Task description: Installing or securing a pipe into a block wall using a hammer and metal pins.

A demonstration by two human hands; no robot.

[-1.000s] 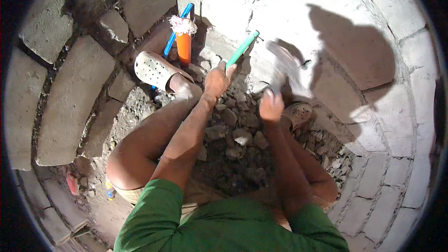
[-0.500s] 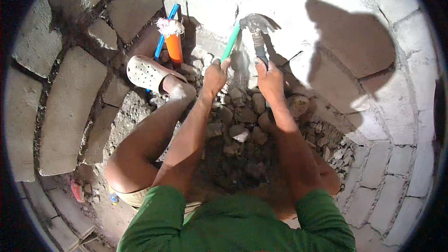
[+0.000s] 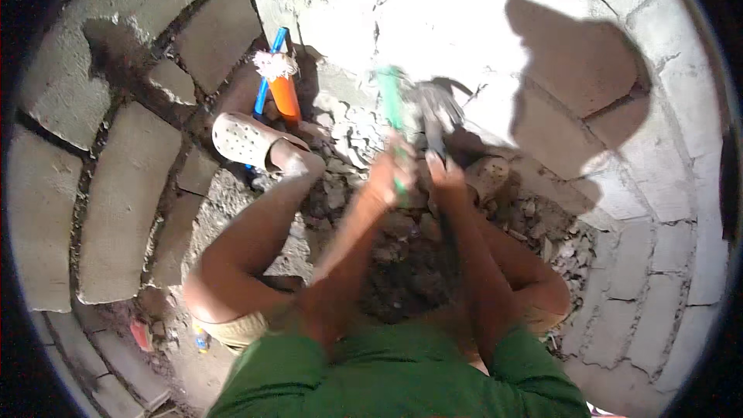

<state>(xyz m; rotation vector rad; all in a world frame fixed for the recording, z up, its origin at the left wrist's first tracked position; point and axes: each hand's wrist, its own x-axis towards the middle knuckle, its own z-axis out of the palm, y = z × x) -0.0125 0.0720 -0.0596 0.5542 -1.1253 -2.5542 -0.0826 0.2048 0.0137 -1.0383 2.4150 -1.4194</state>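
Note:
My left hand (image 3: 391, 174), blurred by motion, grips a green chisel-like rod (image 3: 389, 94) standing roughly upright, its top pointing away from me. Just to its right, my right hand (image 3: 445, 176) is closed on the dark handle of a hammer (image 3: 438, 104), whose head is beside the rod's upper part, smeared; whether they touch I cannot tell. Below both hands lies broken rubble (image 3: 395, 248), partly hidden by my arms. An orange tube (image 3: 284, 97) with a frayed pale tuft on top and a blue bar (image 3: 261, 94) stand beyond my left foot.
Cracked block walling (image 3: 131, 209) curves all around, with dark open joints on the left and a bright, shadowed face (image 3: 573, 70) at right. My bent legs and pale clogs (image 3: 241, 139) frame the rubble. A small red item (image 3: 141, 334) lies low at left.
Since half a second ago my left hand has moved right and down with the green rod. My right hand and hammer have come down. Earlier, the hammer head was at the rod's top.

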